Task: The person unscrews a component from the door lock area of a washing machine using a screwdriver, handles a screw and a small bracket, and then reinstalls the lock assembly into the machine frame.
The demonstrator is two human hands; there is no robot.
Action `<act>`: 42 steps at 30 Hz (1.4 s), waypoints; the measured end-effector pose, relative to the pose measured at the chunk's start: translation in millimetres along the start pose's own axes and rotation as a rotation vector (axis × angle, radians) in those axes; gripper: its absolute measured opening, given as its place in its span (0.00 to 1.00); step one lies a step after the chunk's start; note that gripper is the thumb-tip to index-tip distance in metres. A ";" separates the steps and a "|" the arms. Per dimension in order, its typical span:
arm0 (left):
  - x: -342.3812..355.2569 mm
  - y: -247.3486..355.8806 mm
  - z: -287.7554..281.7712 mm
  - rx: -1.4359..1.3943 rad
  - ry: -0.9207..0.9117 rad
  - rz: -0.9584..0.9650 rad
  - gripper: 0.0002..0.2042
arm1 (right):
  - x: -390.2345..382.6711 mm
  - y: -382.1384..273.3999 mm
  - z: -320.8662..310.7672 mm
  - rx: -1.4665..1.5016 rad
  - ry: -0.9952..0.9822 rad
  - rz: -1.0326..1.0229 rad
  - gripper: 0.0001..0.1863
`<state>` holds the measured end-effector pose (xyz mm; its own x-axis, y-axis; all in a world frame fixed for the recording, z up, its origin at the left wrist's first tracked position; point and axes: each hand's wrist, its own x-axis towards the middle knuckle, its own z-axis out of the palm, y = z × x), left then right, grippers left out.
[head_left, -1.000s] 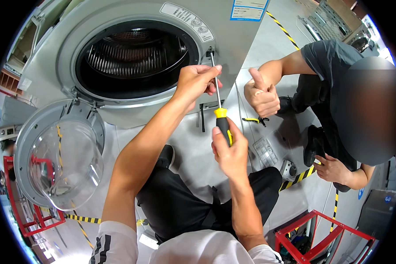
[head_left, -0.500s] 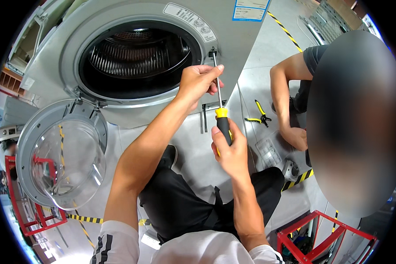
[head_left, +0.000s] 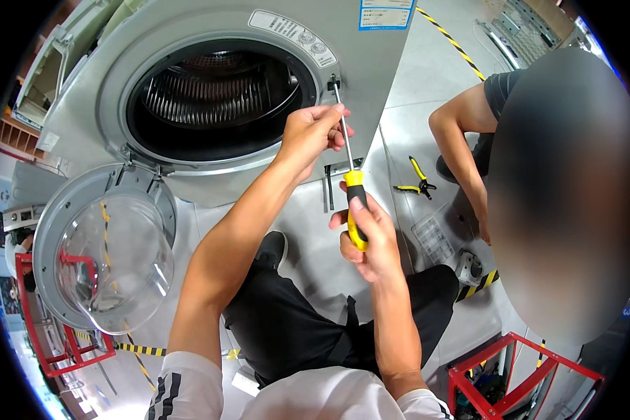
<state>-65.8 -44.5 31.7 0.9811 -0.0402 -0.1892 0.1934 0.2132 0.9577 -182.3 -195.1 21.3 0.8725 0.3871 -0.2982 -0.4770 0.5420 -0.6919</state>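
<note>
A screwdriver (head_left: 356, 203) with a yellow and black handle and a long metal shaft points away from me. Its tip meets the small dark door-latch slot (head_left: 334, 85) on the front of the grey washing machine (head_left: 210, 183). My left hand (head_left: 311, 136) steadies the shaft between thumb and fingers, a little below the slot. Around the handle is my right hand (head_left: 372, 234), thumb along its side and some fingers lifted from it. The round glass door (head_left: 115, 259) hangs open at the left, showing the dark drum (head_left: 210, 98).
Yellow-handled pliers (head_left: 418, 183), a clear parts box (head_left: 434, 234) and a small grey part (head_left: 468, 268) lie on the floor at right. A co-worker's arm (head_left: 462, 150) is beside them. Red metal frames (head_left: 514, 371) stand low at both sides.
My right hand has shifted its grip, the fingers loosening and the handle turning to show more yellow. My left hand stays on the shaft. The whole view has shifted slightly.
</note>
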 end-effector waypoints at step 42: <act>5.4 5.7 3.3 -0.031 0.054 -0.007 0.13 | -11.1 -12.7 22.5 -0.581 0.223 -0.126 0.23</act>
<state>-59.4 -46.8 36.8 0.9781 0.0106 -0.2079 0.1992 0.2428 0.9494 -188.3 -189.5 48.2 0.9493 0.1483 -0.2773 -0.2880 0.0563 -0.9560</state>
